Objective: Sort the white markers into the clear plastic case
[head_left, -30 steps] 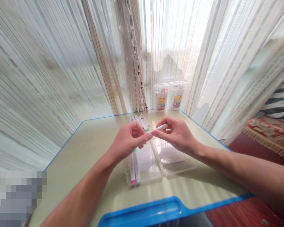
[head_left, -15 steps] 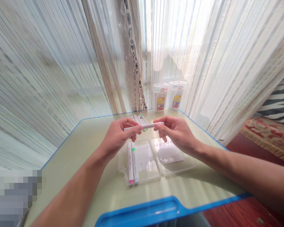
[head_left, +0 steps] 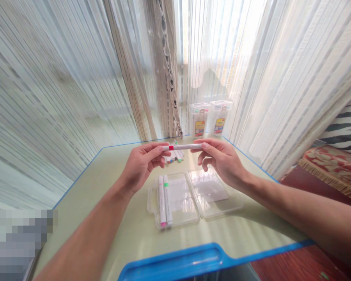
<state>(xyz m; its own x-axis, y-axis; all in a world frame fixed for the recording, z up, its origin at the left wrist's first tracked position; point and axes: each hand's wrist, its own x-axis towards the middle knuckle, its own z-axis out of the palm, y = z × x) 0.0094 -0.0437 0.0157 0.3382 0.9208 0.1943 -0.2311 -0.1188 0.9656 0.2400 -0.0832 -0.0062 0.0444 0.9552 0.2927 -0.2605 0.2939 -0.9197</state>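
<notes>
A white marker with a red band (head_left: 187,147) is stretched level between my two hands, above the table. My left hand (head_left: 144,162) pinches its banded end, and my right hand (head_left: 218,156) pinches the opposite end. Below them lies an open clear plastic case (head_left: 181,208). Two white markers lie side by side in its left half: a pink-tipped marker (head_left: 162,203) and a green-banded marker (head_left: 167,199). A white sheet (head_left: 212,189) shows in the right half. Behind the held marker, several loose markers (head_left: 179,155) are partly hidden by my hands.
Two clear upright cases with yellow labels, a left case (head_left: 199,123) and a right case (head_left: 220,121), stand at the table's back edge. String curtains (head_left: 76,70) hang behind. The pale green table (head_left: 105,175) has a blue rim (head_left: 172,259) at the front.
My left hand has slid outward to the marker's end, uncovering the red band. The marker has risen slightly and come more level. My right hand keeps its pinch.
</notes>
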